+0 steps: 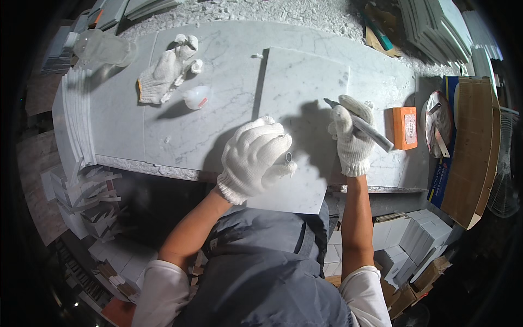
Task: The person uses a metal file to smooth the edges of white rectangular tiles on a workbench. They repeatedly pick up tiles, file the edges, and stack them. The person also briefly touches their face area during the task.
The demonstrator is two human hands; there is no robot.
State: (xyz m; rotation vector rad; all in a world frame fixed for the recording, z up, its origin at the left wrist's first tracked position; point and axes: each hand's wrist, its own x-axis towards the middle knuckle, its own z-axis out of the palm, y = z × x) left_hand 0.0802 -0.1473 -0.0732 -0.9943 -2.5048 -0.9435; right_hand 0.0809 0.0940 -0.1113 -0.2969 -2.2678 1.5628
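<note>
1. L hand (255, 159), white knit glove, grip closed around small dark tube-like cap (289, 158); open end of cap pokes out by thumb side.
2. L hand sits over near-left part of marble tile (302, 87); contact w/ tile can't be confirmed, hand hides it.
3. R hand (351, 136), also gloved, grip clamped on grey marker pen (359, 126); pen lies diagonal, tip up-left, tail down-right past the fingers.
4. Pen tip at approx mid-right of tile, on or just above surface; can't tell which.
5. Tile: pale grey-veined square slab, flat on marble counter (218, 60), near edge overhanging counter front toward the body.
6. Spare pair of white knit gloves (163, 73) dumped on counter, far left, well apart from both hands.
7. Small clear plastic bottle (196, 97) lying just beside spare gloves, near side.
8. Orange block (404, 128) on counter just right of R hand, not touching.
9. Roll of shiny tape/foil w/ metal bits (436, 122) further right, next to wooden board (474, 147) at counter end.
10. Stacks of grey tiles (436, 27) at far right; white stone offcuts (87, 191) piled below counter at left.
11. Grey apron + white sleeves at lower edge, both forearms bare.
</note>
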